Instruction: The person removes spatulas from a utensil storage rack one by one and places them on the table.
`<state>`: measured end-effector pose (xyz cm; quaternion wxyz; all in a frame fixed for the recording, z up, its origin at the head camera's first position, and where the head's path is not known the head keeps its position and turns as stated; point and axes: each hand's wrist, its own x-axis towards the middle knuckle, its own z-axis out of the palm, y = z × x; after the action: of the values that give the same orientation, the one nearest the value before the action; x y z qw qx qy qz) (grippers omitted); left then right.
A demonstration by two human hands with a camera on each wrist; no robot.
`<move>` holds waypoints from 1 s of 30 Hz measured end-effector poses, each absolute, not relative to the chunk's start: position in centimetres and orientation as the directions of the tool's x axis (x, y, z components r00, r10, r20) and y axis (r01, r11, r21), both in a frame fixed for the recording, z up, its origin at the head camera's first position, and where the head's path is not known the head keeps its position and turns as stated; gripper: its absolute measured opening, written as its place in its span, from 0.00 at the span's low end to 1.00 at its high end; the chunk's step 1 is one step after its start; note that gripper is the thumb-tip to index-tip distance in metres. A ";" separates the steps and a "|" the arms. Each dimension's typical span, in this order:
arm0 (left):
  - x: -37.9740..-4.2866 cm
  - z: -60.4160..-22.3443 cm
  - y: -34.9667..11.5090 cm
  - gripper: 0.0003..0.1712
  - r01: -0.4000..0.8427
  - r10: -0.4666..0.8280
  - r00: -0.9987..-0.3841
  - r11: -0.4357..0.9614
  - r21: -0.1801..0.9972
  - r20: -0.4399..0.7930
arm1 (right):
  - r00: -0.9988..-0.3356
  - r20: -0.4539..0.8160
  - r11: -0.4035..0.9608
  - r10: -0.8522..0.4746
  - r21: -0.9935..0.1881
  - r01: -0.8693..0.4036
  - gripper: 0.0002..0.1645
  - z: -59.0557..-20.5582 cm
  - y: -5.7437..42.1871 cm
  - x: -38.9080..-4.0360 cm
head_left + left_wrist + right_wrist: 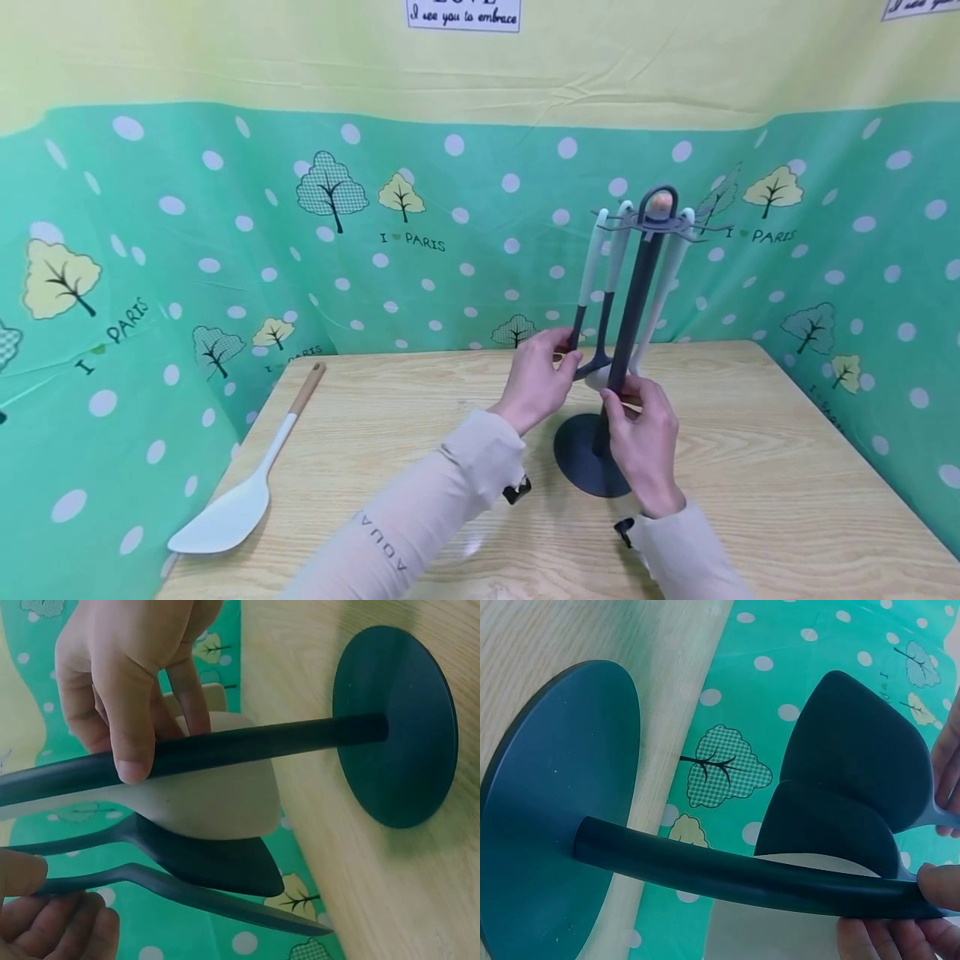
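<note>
A dark utensil stand (637,308) with a round base (581,454) stands upright on the table. My right hand (645,433) grips its pole low down, thumb on one side and fingers on the other. To the left, my left hand (536,379) pinches the dark neck of a spatula (225,904) with a pale green handle, whose top is at the stand's hooks. Beside it hangs a second dark spatula (210,862). A whitish utensil with a broad head (217,802) hangs behind the pole, partly hidden by it.
On the table's left side lies a white spatula (232,512) with a wooden handle, its blade toward the near edge. Polka-dot green and yellow cloth (465,200) hangs behind the wooden table (750,450) and along both sides.
</note>
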<state>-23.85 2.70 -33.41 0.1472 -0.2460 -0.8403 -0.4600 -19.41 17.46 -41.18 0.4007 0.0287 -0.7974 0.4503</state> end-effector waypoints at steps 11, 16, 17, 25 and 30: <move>-23.8 -33.5 2.7 0.12 0.546 0.258 -0.837 0.421 0.724 0.482 | -0.666 0.679 0.610 0.308 -0.678 -0.410 0.11 -41.1 17.5 -19.3; -23.8 -33.5 2.6 0.11 0.539 0.246 -0.842 0.403 0.740 0.480 | -0.668 0.678 0.601 0.308 -0.682 -0.416 0.12 -41.1 17.5 -19.4; -23.8 -33.5 2.6 0.11 0.539 0.245 -0.843 0.399 0.742 0.480 | -0.667 0.678 0.599 0.307 -0.683 -0.418 0.12 -41.1 17.5 -19.4; -23.4 -33.5 2.2 0.07 0.553 0.249 -0.833 0.390 0.736 0.494 | -0.672 0.675 0.590 0.305 -0.688 -0.423 0.12 -41.1 17.5 -19.3; -23.3 -33.2 2.0 0.06 0.554 0.249 -0.832 0.385 0.738 0.495 | -0.674 0.672 0.590 0.305 -0.689 -0.420 0.12 -41.2 17.5 -19.4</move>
<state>-23.25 1.95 -33.19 0.1534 -0.2455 -0.8179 -0.4972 -19.36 17.53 -41.17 0.4019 0.0361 -0.7960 0.4512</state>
